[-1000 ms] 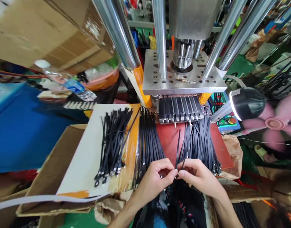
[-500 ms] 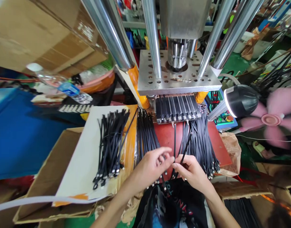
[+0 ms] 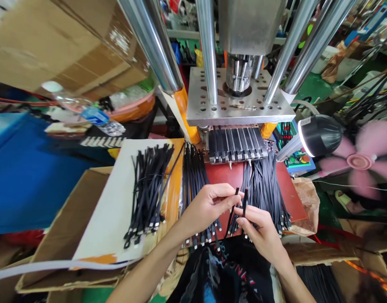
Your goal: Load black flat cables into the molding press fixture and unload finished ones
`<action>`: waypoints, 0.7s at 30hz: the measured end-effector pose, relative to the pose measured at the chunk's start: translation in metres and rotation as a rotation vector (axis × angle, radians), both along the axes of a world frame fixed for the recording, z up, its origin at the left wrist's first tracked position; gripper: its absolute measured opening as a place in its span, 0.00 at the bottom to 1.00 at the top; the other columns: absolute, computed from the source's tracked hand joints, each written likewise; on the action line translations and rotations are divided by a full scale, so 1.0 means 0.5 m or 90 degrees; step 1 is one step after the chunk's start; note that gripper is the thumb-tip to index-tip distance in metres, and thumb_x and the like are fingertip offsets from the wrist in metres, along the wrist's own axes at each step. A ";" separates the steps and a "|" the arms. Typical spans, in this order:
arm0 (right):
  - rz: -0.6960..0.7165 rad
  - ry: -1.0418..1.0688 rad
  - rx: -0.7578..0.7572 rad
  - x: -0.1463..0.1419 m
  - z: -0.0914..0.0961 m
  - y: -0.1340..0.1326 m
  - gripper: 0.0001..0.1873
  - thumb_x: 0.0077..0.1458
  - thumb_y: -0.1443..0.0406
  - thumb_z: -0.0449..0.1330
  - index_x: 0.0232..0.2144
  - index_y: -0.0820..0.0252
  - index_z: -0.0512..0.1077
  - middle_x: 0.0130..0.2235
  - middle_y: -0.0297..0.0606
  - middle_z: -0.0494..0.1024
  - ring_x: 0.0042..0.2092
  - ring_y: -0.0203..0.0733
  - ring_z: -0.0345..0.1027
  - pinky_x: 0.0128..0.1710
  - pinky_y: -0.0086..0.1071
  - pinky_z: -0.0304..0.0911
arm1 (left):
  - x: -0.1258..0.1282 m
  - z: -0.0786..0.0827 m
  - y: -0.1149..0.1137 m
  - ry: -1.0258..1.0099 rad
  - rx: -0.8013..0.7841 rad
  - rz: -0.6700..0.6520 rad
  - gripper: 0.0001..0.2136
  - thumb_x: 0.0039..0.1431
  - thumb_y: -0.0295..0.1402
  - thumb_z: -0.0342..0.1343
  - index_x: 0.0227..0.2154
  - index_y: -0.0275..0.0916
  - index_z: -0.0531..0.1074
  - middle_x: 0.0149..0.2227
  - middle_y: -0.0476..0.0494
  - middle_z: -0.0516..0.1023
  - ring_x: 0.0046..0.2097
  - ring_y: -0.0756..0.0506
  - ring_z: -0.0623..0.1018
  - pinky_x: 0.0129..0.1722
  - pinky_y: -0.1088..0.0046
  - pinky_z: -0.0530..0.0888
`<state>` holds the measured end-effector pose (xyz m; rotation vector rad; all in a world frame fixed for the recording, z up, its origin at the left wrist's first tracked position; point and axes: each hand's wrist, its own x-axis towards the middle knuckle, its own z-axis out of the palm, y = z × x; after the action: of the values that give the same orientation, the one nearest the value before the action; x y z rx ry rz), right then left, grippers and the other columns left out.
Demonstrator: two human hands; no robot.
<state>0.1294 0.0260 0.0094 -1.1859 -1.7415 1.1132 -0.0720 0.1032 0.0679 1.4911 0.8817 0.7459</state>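
Close together at the front of the red work surface, my two hands each pinch a short-looking flat black cable. My left hand (image 3: 209,206) has its thumb and fingertips closed on one cable (image 3: 230,216), whose end sticks up past them. In my right hand (image 3: 259,225) a second cable (image 3: 245,198) stands nearly upright, its top end above the fingers. Behind the hands, a metal fixture (image 3: 237,145) under the press plate holds several black cables side by side, metal plugs at the front edge. Cable bundles lie left (image 3: 195,168) and right (image 3: 267,189) of the hands.
A press with a drilled steel plate (image 3: 237,111) and thick columns stands over the fixture. Another cable bundle (image 3: 149,185) lies on a white board (image 3: 102,210) at left. At right are a black lamp (image 3: 322,134), a pink fan (image 3: 359,160) and a cardboard box (image 3: 348,273).
My left hand has moved right and up, and its cable is now off the spot below the fixture. The right hand's cable has turned more upright. The view has shifted slightly.
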 end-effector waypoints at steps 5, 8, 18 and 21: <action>0.004 0.005 -0.008 -0.016 0.010 0.007 0.20 0.75 0.60 0.57 0.29 0.58 0.74 0.28 0.31 0.69 0.31 0.36 0.61 0.32 0.30 0.56 | -0.003 0.004 -0.001 -0.046 -0.032 -0.020 0.20 0.68 0.48 0.63 0.30 0.37 0.84 0.35 0.44 0.78 0.36 0.48 0.77 0.36 0.74 0.73; 0.006 0.034 -0.018 -0.030 0.009 0.012 0.19 0.74 0.59 0.56 0.29 0.57 0.73 0.29 0.32 0.70 0.32 0.37 0.62 0.34 0.31 0.57 | -0.001 0.011 -0.007 -0.018 -0.012 -0.020 0.19 0.70 0.47 0.62 0.32 0.36 0.84 0.36 0.43 0.78 0.37 0.47 0.79 0.37 0.72 0.74; 0.153 -0.071 -0.145 -0.003 0.009 0.056 0.26 0.72 0.52 0.60 0.23 0.57 0.66 0.26 0.30 0.69 0.30 0.36 0.59 0.31 0.31 0.53 | -0.004 -0.042 0.183 0.259 0.375 0.263 0.12 0.72 0.36 0.59 0.38 0.36 0.84 0.65 0.33 0.76 0.69 0.35 0.72 0.74 0.49 0.63; 0.106 -0.108 -0.067 0.035 0.069 0.176 0.28 0.70 0.48 0.61 0.22 0.57 0.67 0.23 0.29 0.67 0.27 0.35 0.57 0.30 0.31 0.52 | -0.001 -0.086 0.285 0.336 0.388 0.303 0.11 0.71 0.34 0.60 0.36 0.36 0.84 0.60 0.32 0.80 0.66 0.34 0.75 0.71 0.49 0.68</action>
<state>0.1469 0.1143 0.0442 -1.2480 -1.9615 1.2465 -0.0724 0.2457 0.0250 2.1008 1.5379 1.0494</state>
